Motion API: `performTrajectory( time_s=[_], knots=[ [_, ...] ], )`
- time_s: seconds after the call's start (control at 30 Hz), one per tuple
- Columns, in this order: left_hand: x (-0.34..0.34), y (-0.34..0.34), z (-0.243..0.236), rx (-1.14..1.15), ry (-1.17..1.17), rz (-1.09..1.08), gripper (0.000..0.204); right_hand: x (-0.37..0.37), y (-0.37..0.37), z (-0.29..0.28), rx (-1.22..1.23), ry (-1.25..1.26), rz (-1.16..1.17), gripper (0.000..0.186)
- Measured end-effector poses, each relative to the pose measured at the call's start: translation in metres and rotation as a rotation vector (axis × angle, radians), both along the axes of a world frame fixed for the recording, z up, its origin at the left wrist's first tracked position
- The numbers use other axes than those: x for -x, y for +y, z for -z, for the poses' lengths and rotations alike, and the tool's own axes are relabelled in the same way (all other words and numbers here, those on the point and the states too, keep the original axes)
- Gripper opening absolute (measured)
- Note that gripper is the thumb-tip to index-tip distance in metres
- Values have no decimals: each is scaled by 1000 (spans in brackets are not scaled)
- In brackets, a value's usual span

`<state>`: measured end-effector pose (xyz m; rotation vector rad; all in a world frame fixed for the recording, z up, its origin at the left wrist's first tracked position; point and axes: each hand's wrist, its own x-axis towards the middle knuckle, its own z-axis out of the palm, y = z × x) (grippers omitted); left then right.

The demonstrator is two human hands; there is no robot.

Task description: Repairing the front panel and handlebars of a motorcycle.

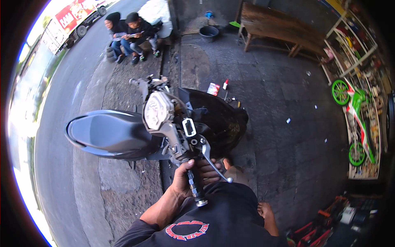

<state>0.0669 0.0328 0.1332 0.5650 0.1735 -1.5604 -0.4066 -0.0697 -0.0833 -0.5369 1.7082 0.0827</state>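
A black scooter (pixel 103 129) stands in front of me, its handlebar with white-faced dash (pixel 156 111) turned toward me. My left hand (pixel 187 177) is closed around the near grip (pixel 194 185), fingers under the silver brake lever (pixel 212 162). Beside the lever is an uncovered rectangular reservoir (pixel 189 127) with a pale rim. My right hand (pixel 265 212) hangs beside my dark shirt with curled fingers; a thin dark item seems to rise from it, too small to name. On the pavement beyond the front panel lie a red-and-white packet (pixel 213 89), a small bottle (pixel 226 84) and small tools.
Two people (pixel 131 39) sit upper left beside the road, where a truck (pixel 72 24) passes or stands. A wooden bench (pixel 279 29) and black basin (pixel 209 33) are at the back. A green minibike (pixel 358 107) leans by right-hand shelving (pixel 345 49). Red-and-black machinery (pixel 325 218) occupies the lower right.
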Motion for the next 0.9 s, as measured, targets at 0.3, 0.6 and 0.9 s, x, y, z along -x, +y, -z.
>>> performTrajectory(
  time_s=[0.3,0.6,0.9],
  knots=[
    [10,0,9,-86,17,-190,45,-13,-17,-1,77,-185,86,23],
    [19,-13,-17,-57,-46,-133,68,16,16,24,-28,-108,95,21],
    [16,-4,5,-65,-7,-222,43,16,23,24,-24,-99,126,21]
  ],
)
